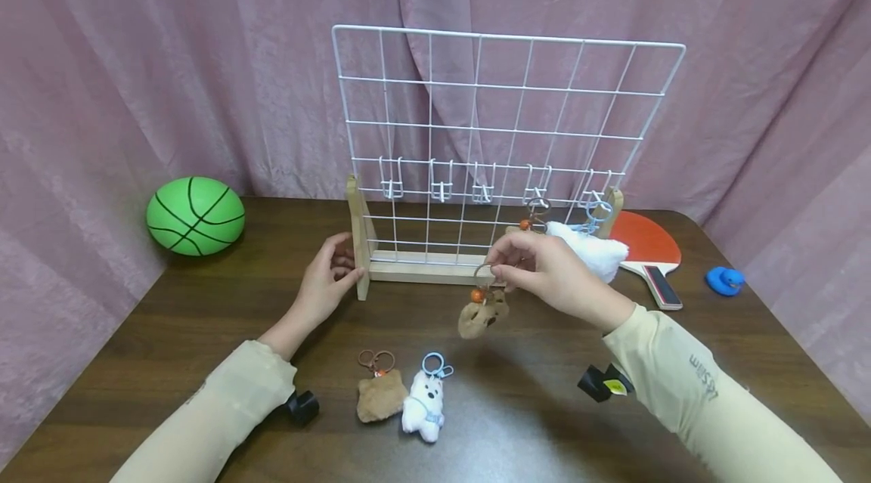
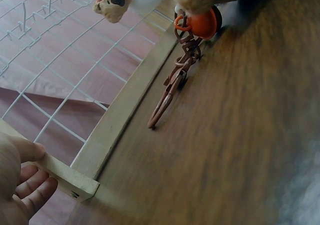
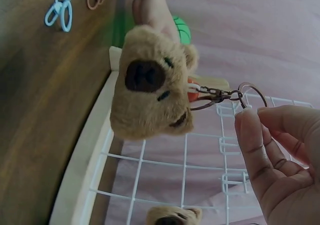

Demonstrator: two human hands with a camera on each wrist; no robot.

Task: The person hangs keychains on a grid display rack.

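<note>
Between thumb and forefinger, my right hand pinches the metal ring of a brown bear plush keychain, which dangles in front of the rack's wooden base. My left hand holds the left wooden foot of a white wire grid rack. Several white hooks line the grid's lower part. Another brown bear keychain and a white plush keychain hang at its right end, partly behind my right hand. On the table lie a brown plush keychain and a white bear keychain.
A green ball stands at the table's back left. Right of the rack lie a red table tennis paddle and a blue rubber duck. Pink curtains hang behind the wooden table.
</note>
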